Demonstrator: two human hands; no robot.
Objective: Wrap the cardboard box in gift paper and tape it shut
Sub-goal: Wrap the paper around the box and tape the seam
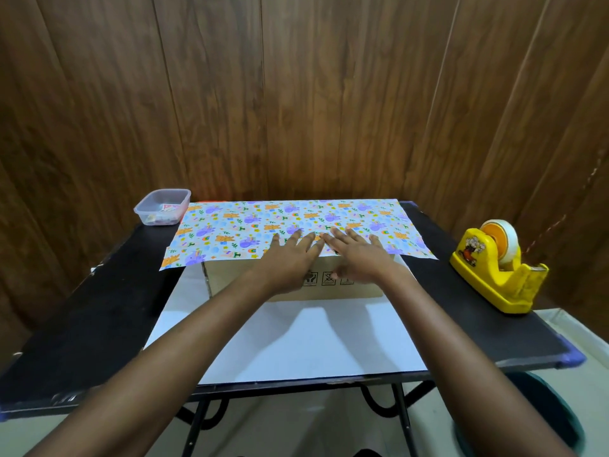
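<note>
A brown cardboard box (230,278) stands in the middle of the black table (99,318). Gift paper (247,222) with purple and orange cartoon animals lies folded over the box's top, and its white underside (296,338) spreads toward me across the table. My left hand (290,255) and my right hand (356,255) lie side by side with straight fingers, pressing the printed paper flat on the box top near its front edge. The box's front face with printed symbols shows below my hands.
A yellow tape dispenser (494,275) with a roll of clear tape stands at the table's right edge. A clear plastic tub (163,206) holding small items sits at the back left corner. A wooden panel wall rises right behind the table.
</note>
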